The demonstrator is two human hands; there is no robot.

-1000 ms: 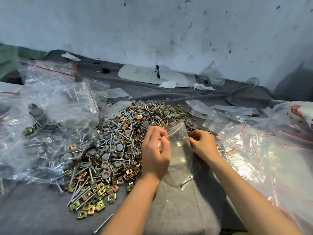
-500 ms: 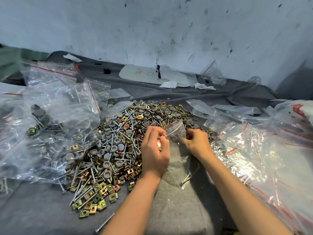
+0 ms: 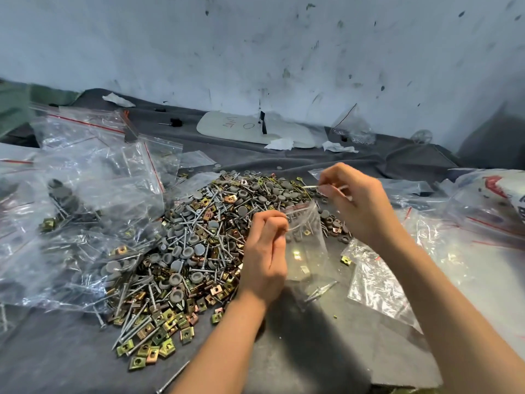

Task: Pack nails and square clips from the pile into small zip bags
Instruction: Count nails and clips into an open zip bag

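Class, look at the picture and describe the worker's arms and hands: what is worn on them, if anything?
Two bare hands and forearms show. The left hand and right hand wear no gloves, and no rings are visible. The left forearm and right forearm are uncovered to the frame's edge: no sleeve, watch, bracelet or marking shows.

left hand (image 3: 265, 251) low, right hand (image 3: 355, 203) higher; fingers (image 3: 274, 223) of both pinched.
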